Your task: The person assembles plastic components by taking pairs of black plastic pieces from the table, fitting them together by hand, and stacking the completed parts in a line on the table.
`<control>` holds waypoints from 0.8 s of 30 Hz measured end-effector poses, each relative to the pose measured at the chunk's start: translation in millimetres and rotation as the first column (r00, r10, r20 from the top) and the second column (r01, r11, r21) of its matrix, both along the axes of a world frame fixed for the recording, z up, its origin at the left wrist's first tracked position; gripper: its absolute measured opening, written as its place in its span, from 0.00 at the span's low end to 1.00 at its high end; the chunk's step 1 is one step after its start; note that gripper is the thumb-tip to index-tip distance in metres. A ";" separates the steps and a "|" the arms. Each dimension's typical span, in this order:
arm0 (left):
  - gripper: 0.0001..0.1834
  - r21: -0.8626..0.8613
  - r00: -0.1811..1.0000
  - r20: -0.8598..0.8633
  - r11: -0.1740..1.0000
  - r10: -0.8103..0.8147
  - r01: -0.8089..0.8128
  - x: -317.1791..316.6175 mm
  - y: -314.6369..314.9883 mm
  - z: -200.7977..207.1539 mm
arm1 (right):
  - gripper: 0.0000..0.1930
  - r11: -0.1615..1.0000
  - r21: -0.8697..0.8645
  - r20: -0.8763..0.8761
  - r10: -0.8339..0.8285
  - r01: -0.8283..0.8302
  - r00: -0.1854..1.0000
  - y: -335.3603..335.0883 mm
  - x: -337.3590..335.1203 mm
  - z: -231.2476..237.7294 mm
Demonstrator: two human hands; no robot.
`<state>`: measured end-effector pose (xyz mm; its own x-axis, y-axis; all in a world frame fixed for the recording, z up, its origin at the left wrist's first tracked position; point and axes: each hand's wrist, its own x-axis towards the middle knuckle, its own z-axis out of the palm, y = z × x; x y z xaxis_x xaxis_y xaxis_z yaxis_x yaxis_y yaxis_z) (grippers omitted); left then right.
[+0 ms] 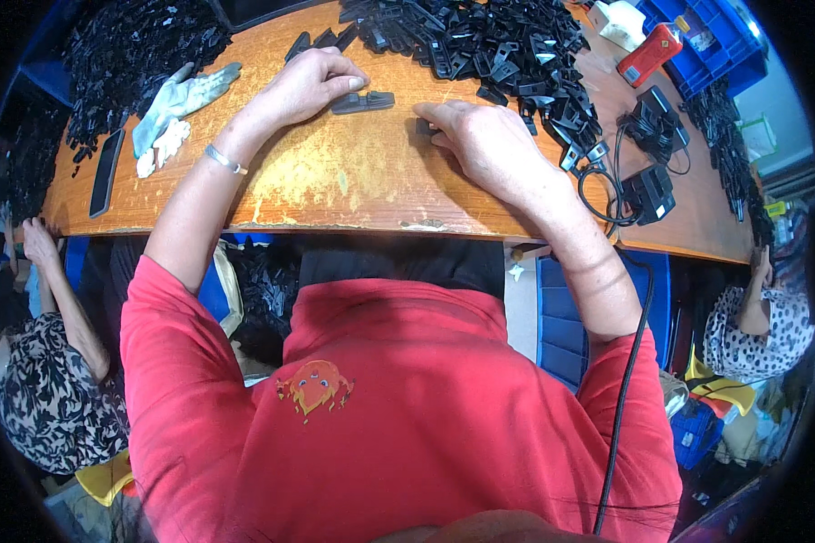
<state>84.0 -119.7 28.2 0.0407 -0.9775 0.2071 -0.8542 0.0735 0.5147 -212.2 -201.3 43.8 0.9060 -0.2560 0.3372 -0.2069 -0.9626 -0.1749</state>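
My left hand (310, 88) is over the wooden table with thumb and forefinger drawn together; whatever may be between them is hidden. Just beside its fingertips lies a black plastic clip-like piece (363, 102), flat on the tabletop. My right hand (487, 138) is closed, its fingers bent around a small dark plastic part (424, 128) that shows only partly at the fingertips. A few more black pieces (324, 40) lie behind my left hand. A large heap of black plastic parts (480, 41) spreads beyond my right hand.
At left are a phone (106, 174), a pale work glove (174, 101) and another dark heap (145, 45). Black adapters with cables (650, 192), a red container (650, 54) and a blue crate (711, 41) stand right. People sit at both sides.
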 end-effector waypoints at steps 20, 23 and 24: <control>0.10 -0.211 0.993 0.007 0.971 0.115 -0.111 -28.8 45.8 -17.5 | 0.11 0.998 0.046 0.239 0.034 -0.046 0.970 -40.9 64.0 -33.4; 0.09 -0.213 0.994 0.000 0.971 0.108 -0.106 -31.2 45.0 -19.5 | 0.11 0.991 0.108 0.257 0.045 -0.075 0.965 -31.6 67.1 -36.7; 0.10 -0.224 0.995 0.012 0.970 0.100 -0.095 -33.6 44.6 -16.0 | 0.11 0.993 0.052 0.269 0.085 -0.103 0.959 -28.5 76.3 -37.9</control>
<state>50.4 -75.1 12.2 0.1265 -0.8982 0.4209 -0.8743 0.0995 0.4752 -135.9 -229.8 5.9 0.8066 -0.2035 0.5550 -0.0537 -0.9602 -0.2741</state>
